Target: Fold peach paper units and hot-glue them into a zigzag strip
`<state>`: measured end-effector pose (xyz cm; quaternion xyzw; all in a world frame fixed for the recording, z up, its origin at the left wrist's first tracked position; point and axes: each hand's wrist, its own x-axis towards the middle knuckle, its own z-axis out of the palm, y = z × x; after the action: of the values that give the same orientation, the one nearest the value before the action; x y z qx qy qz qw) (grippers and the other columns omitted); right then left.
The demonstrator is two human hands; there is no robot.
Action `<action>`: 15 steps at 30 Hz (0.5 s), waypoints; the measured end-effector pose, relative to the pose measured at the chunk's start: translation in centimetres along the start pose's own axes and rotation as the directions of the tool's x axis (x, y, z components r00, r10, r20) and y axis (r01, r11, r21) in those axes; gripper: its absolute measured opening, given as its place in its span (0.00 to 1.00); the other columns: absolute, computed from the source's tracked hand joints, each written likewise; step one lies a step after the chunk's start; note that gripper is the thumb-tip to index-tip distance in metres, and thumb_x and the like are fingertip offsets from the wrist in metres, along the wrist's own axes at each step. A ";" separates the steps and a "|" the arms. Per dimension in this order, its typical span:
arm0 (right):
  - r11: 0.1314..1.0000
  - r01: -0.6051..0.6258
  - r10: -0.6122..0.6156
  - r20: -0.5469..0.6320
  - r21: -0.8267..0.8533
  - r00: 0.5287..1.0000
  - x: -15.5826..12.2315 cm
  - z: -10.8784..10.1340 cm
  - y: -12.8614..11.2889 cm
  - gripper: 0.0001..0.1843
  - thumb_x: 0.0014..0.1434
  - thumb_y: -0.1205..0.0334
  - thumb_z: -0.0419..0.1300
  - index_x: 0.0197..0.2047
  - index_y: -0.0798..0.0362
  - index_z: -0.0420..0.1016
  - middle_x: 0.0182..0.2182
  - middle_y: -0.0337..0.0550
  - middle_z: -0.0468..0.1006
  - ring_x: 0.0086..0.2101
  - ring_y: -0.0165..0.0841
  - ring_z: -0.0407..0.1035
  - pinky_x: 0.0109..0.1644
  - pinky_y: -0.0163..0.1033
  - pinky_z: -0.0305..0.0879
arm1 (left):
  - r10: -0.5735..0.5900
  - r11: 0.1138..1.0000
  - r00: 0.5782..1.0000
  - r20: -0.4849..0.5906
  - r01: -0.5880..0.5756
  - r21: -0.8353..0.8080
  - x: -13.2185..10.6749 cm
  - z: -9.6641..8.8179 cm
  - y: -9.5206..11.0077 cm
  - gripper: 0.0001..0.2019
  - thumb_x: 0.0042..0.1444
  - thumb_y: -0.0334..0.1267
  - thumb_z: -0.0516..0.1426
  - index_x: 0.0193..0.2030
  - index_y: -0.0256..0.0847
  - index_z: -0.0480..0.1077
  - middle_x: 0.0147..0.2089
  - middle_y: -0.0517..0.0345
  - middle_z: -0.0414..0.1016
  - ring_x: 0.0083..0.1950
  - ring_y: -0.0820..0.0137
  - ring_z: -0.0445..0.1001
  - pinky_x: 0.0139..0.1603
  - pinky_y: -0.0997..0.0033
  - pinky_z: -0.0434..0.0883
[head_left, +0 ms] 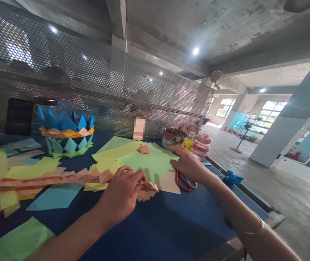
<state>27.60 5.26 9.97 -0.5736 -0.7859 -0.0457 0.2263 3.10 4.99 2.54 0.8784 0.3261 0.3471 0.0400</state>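
My left hand (pixel 122 188) is closed in a pinch on a folded orange paper piece (pixel 151 187), whose end sticks out to the right of the fingertips. A long folded orange paper chain (pixel 70 178) runs leftward from beside this hand; whether the pinched piece joins it is hidden. My right hand (pixel 189 165) reaches over the right edge of the light green sheets (pixel 149 163), thumb and fingers apart, with nothing seen in it. Below it lie scissors (pixel 184 183) with red and yellow handles. A small folded orange piece (pixel 144 148) rests on the green sheets.
A blue, orange and green folded-paper basket (pixel 67 134) stands at the back left. Several coloured sheets (pixel 55 197) lie on the blue table (pixel 171 224). A round container (pixel 173 137), yellow bottle (pixel 188 141) and pink jar (pixel 201 146) stand behind my right hand, before a perforated metal panel (pixel 149 94).
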 end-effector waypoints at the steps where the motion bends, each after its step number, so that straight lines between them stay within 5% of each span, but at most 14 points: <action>1: 1.000 0.014 -0.014 0.030 -0.015 0.999 1.0 0.6 -0.3 0.23 0.61 0.66 0.58 0.60 0.51 0.67 0.59 0.51 0.69 0.58 0.42 0.64 0.62 0.53 0.60 | 0.001 1.000 1.000 0.005 -0.001 0.001 0.0 0.1 0.0 0.09 0.62 0.27 0.46 0.40 0.44 0.63 0.33 0.59 0.72 0.39 0.63 0.71 0.51 0.55 0.62; 4: 0.997 0.020 -0.010 0.132 -0.068 0.991 4.7 2.8 -0.8 0.17 0.65 0.60 0.59 0.56 0.54 0.69 0.55 0.49 0.71 0.52 0.42 0.69 0.54 0.54 0.66 | 0.019 1.000 0.999 0.030 -0.019 0.009 0.0 0.4 0.1 0.09 0.62 0.26 0.47 0.42 0.43 0.63 0.35 0.57 0.73 0.39 0.63 0.71 0.52 0.54 0.62; 9: 0.977 -0.135 0.166 0.193 -0.166 0.967 10.6 7.2 -0.5 0.17 0.65 0.58 0.58 0.55 0.55 0.69 0.52 0.48 0.72 0.47 0.39 0.71 0.49 0.50 0.71 | 0.073 0.997 0.994 0.078 -0.075 0.027 -0.2 0.6 0.3 0.11 0.60 0.23 0.47 0.40 0.43 0.64 0.37 0.58 0.74 0.38 0.64 0.71 0.55 0.54 0.60; 15: 0.942 -0.279 0.320 0.246 -0.188 0.915 13.4 10.7 -0.5 0.17 0.65 0.58 0.58 0.55 0.55 0.69 0.52 0.48 0.72 0.46 0.39 0.71 0.48 0.49 0.71 | 0.110 0.990 0.985 0.136 -0.121 0.073 -0.6 0.9 0.4 0.13 0.59 0.23 0.47 0.45 0.42 0.65 0.37 0.53 0.74 0.41 0.60 0.71 0.51 0.55 0.63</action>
<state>20.73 20.48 6.01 -0.7036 -0.7064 0.0104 0.0767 3.56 4.49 1.68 0.9177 0.2850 0.2767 0.0056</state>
